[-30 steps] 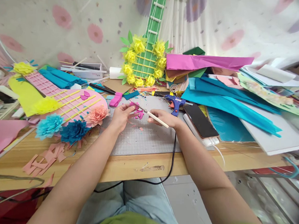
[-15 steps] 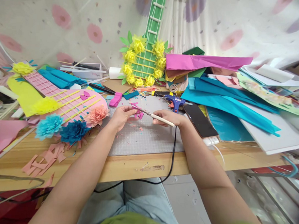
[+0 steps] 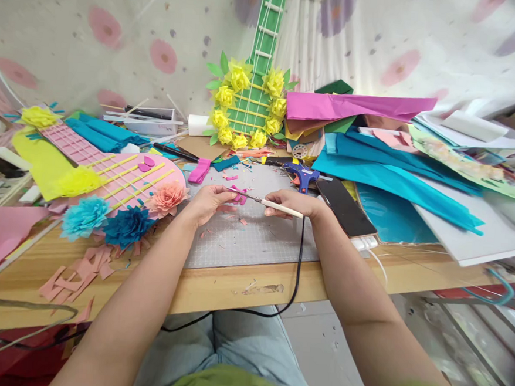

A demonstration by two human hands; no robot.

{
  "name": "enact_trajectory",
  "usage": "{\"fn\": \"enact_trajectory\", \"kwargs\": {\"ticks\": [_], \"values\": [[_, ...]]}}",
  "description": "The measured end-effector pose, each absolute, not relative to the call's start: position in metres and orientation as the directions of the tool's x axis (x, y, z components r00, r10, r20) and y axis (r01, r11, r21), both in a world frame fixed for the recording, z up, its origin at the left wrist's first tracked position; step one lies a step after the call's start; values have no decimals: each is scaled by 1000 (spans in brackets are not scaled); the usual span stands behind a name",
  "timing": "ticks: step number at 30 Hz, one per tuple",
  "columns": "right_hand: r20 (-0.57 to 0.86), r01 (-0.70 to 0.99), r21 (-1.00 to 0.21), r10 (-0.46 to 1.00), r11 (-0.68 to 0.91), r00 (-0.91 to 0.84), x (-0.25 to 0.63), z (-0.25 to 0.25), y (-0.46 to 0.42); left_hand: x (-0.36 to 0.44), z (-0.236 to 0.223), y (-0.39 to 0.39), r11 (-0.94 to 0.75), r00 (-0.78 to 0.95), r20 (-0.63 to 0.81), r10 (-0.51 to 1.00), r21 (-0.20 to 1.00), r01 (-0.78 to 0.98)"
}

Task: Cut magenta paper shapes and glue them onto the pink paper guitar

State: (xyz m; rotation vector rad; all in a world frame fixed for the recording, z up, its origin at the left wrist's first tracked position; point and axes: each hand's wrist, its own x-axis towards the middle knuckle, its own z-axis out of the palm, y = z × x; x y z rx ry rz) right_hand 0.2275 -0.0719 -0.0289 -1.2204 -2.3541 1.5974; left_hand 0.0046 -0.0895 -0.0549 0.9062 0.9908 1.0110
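My left hand (image 3: 207, 201) pinches a small magenta paper piece (image 3: 239, 195) over the grey cutting mat (image 3: 245, 239). My right hand (image 3: 292, 204) grips a thin tool with a pale wooden handle (image 3: 280, 208); its metal tip points left and touches the magenta piece. Both hands hover just above the mat, close together. Small pink scraps lie scattered on the mat under them.
A pink paper guitar (image 3: 109, 174) with paper flowers lies left. A green paper guitar (image 3: 250, 98) leans on the wall behind. A blue glue gun (image 3: 303, 175), a black phone (image 3: 344, 208) and stacked teal paper (image 3: 395, 173) sit right. A black cable (image 3: 299, 260) hangs over the wooden table edge (image 3: 233, 288).
The tool's tip has dropped from pointing up-left to lying nearly level. Both hands have shifted slightly, still holding the magenta piece and the tool.
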Motion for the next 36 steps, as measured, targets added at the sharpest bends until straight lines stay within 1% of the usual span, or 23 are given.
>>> {"fn": "enact_trajectory", "kwargs": {"ticks": [8, 13, 16, 19, 22, 25, 30, 36], "values": [[-370, 582, -795, 623, 172, -689, 228, -31, -71, 2, -57, -88, 262, 271, -207, 940, 947, -185], [-373, 573, -806, 622, 150, -688, 231, -34, -68, 2, -55, -89, 267, 249, -223, 943, 950, -162], [-346, 547, -828, 654, 124, -673, 234, -37, -66, 3, -56, -89, 261, 219, -224, 949, 953, -155], [-244, 457, -883, 726, 108, -643, 229, -39, -67, 4, -58, -88, 243, 184, -212, 960, 956, -166], [-102, 304, -949, 824, 89, -558, 211, -42, -73, 5, -59, -89, 236, 188, -208, 960, 962, -141], [-28, 147, -988, 858, 56, -512, 191, -47, -78, 6, -56, -91, 243, 215, -219, 952, 966, -90], [-29, 84, -996, 883, 12, -468, 180, -59, -77, 8, -51, -94, 244, 190, -229, 955, 968, -58], [-43, 24, -999, 887, -36, -460, 182, -60, -75, 10, -54, -93, 237, 183, -228, 956, 971, -24]]}}
